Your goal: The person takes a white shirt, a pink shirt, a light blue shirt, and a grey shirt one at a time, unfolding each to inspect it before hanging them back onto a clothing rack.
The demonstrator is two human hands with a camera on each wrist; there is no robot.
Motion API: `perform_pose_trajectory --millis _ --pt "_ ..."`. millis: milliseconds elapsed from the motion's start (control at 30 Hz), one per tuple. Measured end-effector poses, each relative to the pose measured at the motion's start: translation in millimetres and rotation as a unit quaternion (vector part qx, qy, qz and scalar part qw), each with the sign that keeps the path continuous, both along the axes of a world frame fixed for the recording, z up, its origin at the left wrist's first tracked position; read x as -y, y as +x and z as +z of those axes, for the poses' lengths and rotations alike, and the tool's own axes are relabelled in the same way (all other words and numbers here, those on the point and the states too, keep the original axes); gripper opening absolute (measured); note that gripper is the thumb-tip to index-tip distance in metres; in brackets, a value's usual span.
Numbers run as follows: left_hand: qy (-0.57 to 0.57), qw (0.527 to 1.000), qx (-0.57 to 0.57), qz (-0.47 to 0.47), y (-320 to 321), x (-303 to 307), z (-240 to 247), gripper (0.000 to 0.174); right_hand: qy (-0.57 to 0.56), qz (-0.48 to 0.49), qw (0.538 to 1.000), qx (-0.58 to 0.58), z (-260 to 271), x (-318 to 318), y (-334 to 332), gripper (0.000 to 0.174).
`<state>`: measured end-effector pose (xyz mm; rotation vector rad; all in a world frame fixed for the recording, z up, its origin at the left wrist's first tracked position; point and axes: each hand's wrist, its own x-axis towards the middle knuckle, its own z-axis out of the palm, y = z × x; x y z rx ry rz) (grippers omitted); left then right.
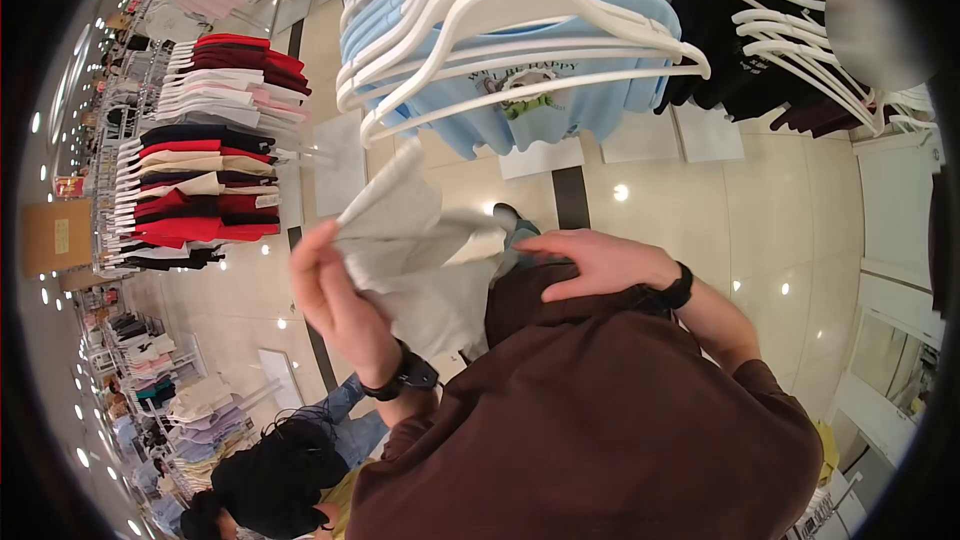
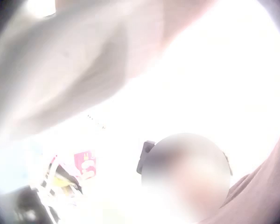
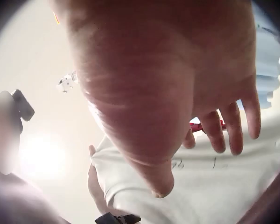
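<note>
A pale, light-coloured garment [image 1: 425,280] hangs from the left hand [image 1: 345,315], whose fingers and thumb pinch its edge in the head view. The right hand [image 1: 600,265] is beside the cloth with fingers extended and holds nothing. In the right wrist view the right hand [image 3: 154,79] spreads its fingers in front of the pale garment [image 3: 200,177], which bears small dark marks. Blurred pale cloth [image 2: 60,70] fills the upper part of the left wrist view, where the left hand cannot be made out clearly.
Light blue shirts [image 1: 600,90] hang on white hangers [image 1: 450,70] ahead. Black garments [image 1: 720,30] hang at right, and racks of red [image 1: 200,210], white and dark clothes stand at left. Another person [image 1: 275,465] is at the lower left, on a glossy tiled floor [image 1: 770,210].
</note>
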<state>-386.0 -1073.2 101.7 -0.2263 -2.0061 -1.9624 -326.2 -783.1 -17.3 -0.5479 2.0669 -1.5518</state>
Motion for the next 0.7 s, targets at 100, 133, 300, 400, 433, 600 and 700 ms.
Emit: perform_pose_trajectory --millis 100,133,300,400,433,600,700 --pt "0.018 0.995 0.060 -0.083 16.4 -6.4 -4.7 0.026 0.006 -0.023 0.999 -0.037 -4.6 22.1 -5.5 0.084" --pt "0.011 0.991 0.099 -0.095 21.4 -9.6 -0.5 0.024 0.032 -0.091 0.993 -0.067 -13.4 26.3 -7.4 0.086" --pt "0.083 0.976 0.151 -0.132 31.3 -17.4 -0.4 0.020 0.006 -0.139 0.990 -0.032 5.8 16.4 -13.6 0.088" --pt "0.259 0.927 0.186 -0.196 22.7 -37.1 -8.6 0.013 -0.026 -0.079 0.995 -0.047 26.3 17.9 -5.3 0.087" --pt "0.258 0.927 0.187 -0.198 22.0 -44.5 -12.7 0.013 -0.044 -0.041 0.997 -0.050 32.7 21.1 -2.0 0.086" --pt "-0.091 0.810 0.322 -0.481 11.0 -75.1 -8.9 0.024 -0.080 -0.029 0.996 0.020 35.1 31.7 6.9 0.055" --pt "-0.178 0.864 0.196 -0.429 3.8 -96.0 -7.4 0.039 -0.179 -0.128 0.976 0.005 38.9 23.9 7.2 0.039"
